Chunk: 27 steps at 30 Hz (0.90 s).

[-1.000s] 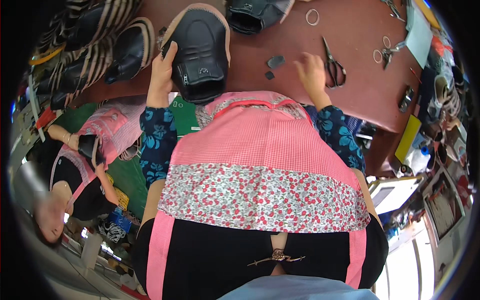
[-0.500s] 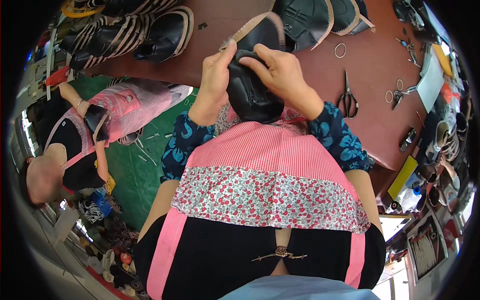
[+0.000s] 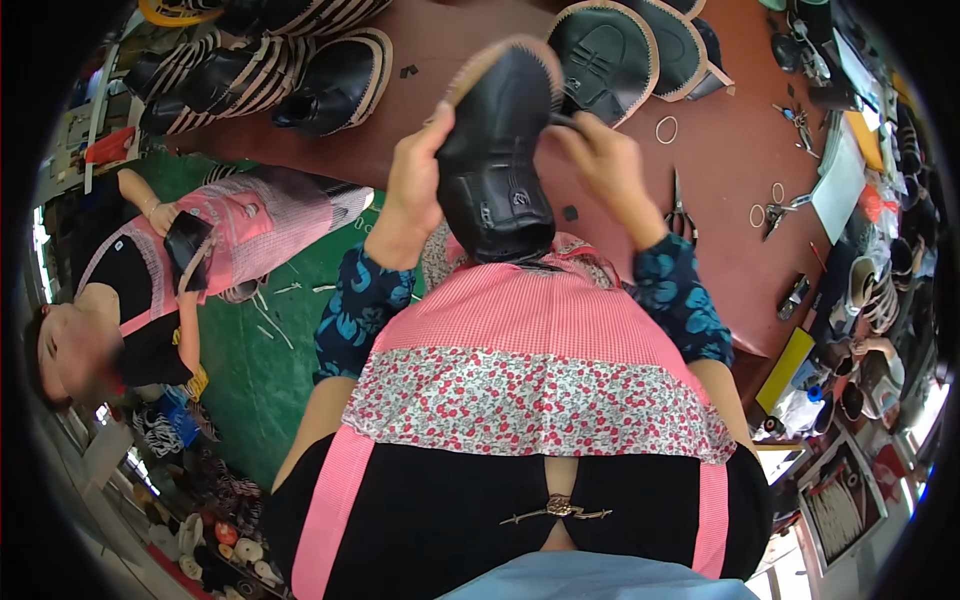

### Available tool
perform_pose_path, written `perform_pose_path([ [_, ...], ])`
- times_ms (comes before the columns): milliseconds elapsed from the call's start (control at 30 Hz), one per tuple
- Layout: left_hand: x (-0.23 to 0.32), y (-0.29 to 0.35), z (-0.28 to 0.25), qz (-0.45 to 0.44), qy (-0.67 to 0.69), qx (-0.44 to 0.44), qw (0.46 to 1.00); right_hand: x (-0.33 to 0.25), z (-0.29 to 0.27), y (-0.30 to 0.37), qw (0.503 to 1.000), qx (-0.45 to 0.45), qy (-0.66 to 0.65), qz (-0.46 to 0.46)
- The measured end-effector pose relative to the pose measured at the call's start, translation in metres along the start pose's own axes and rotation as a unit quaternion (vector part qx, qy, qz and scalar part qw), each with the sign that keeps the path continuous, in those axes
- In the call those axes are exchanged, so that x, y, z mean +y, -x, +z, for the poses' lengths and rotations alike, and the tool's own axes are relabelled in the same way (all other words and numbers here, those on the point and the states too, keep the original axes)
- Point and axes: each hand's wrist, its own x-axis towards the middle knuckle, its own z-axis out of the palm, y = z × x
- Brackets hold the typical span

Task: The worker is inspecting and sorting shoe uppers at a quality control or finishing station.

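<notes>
A black leather shoe upper (image 3: pixel 495 150) with a tan, notched edge stands tilted over my lap, its toe end pointing away from me. My left hand (image 3: pixel 412 190) is closed around its left side, thumb along the tan edge. On the right side of the upper, my right hand (image 3: pixel 605 165) is closed, thumb and fingers pinched by a small dark piece that is too blurred to name. A small dark scrap (image 3: pixel 571 213) lies on the brown table (image 3: pixel 625 290) just right of the upper.
Black shoe uppers (image 3: pixel 605 60) lie at the back right, and striped-edged shoes (image 3: pixel 335 85) at the back left. Scissors (image 3: pixel 680 205), a rubber ring (image 3: pixel 666 129) and a pair of snips (image 3: pixel 775 215) rest to the right. At left, a co-worker (image 3: pixel 150 270) holds a black shoe piece.
The upper has tipped more upright in my left hand, and more of its surface shows. My right hand has moved off its middle to the right side.
</notes>
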Motion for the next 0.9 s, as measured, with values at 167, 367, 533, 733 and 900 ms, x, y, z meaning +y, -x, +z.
perform_pose_path([
  [167,0.028,-0.019,-0.044,0.09,0.14,-0.026,0.986,0.207,-0.019,0.102,0.964,0.014,0.135,0.23],
  [367,0.018,-0.03,-0.023,0.154,0.054,-0.014,0.986,0.143,-0.019,0.084,0.971,0.122,0.082,0.191],
  [533,-0.007,-0.015,0.009,0.049,0.013,-0.152,0.987,-0.019,-0.06,0.026,0.777,-0.097,-0.59,0.197],
  [733,0.02,0.004,-0.009,0.013,-0.161,-0.177,0.971,-0.029,-0.061,0.025,0.767,-0.102,-0.608,0.176],
  [900,0.011,-0.004,-0.028,0.068,-0.156,-0.145,0.975,-0.034,-0.046,0.027,0.75,-0.089,-0.624,0.2],
])
